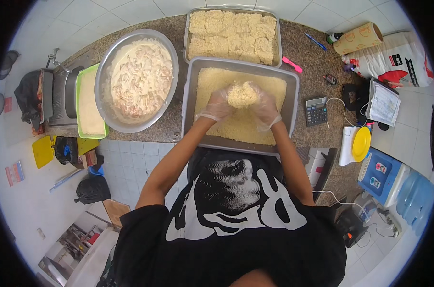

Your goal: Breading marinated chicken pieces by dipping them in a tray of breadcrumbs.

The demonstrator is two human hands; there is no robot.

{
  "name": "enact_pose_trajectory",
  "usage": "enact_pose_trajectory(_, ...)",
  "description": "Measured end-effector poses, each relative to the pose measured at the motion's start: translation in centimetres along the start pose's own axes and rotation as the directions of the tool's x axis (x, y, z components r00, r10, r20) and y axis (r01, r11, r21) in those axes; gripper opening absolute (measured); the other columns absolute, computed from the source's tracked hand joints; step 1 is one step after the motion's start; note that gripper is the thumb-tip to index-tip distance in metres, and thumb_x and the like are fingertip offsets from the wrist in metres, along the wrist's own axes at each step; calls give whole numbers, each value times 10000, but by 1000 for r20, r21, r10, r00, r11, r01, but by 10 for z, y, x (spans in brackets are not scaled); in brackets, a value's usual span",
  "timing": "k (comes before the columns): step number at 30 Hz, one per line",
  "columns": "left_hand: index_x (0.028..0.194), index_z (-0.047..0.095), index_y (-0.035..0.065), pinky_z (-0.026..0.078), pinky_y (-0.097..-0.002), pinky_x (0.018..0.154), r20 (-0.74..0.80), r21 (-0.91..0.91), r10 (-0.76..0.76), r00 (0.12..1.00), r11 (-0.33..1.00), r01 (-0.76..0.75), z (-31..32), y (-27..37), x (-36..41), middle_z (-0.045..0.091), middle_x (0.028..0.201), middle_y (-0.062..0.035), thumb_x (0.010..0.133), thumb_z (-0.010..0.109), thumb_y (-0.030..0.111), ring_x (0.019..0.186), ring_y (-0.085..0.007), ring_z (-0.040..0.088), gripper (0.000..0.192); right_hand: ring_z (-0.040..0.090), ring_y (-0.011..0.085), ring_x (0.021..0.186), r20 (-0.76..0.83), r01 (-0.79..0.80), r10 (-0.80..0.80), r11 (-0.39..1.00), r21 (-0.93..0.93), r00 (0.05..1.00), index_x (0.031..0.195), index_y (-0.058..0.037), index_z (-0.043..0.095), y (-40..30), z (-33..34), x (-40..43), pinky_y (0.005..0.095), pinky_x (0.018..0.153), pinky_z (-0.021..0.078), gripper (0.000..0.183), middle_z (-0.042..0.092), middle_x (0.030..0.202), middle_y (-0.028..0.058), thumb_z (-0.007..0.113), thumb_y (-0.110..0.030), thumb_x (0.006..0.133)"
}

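Note:
Both my hands wear clear plastic gloves and meet over a grey plastic tub (295, 104) spread with breadcrumbs (217, 77). Between them is a crumb-coated piece of food (243, 95). My left hand (218, 104) grips its left side, and my right hand (266, 106) grips its right side. Behind the tub, a metal tray (278, 39) carries rows of breaded pieces (231, 34). To the left stands a large metal bowl (173, 89) of raw pieces in creamy batter (141, 79). What lies under the held piece is partly hidden by my hands.
A green-rimmed tray (80, 118) of pale powder sits beside the sink (70, 93), partly under the bowl. On the right of the granite counter are a pink marker (292, 64), a blue pen (315, 42), a calculator (315, 111), a clipboard (383, 102) and a yellow plate (361, 144).

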State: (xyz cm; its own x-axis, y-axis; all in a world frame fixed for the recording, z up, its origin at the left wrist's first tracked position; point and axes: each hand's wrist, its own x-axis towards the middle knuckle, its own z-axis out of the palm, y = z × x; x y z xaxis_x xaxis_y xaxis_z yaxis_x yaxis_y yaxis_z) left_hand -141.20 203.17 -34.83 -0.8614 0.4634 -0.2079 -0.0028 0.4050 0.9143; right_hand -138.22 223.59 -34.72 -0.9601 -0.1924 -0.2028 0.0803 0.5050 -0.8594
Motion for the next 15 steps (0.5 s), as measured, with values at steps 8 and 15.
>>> enact_pose_trajectory(8,1221,581,17,429,-427,1021,334,605,-192,923,795,-53,-5,-30,-57,607,1219,-226,883,530,185,1163,-357,566,380,627,291,1097,-120,-242,212,889,-389,970,1229,-118,630,52,10,-73,387,958,481,443,626,1227,202,608,-164,789)
enact_pose_trajectory(15,1206,574,-21,415,-407,984,144,22,-529,837,847,531,37,-28,-37,602,1201,-226,948,462,335,1100,-346,557,454,587,344,1121,75,-332,525,636,-697,848,1294,-89,560,69,40,-60,486,930,479,487,590,1249,198,607,-244,835)
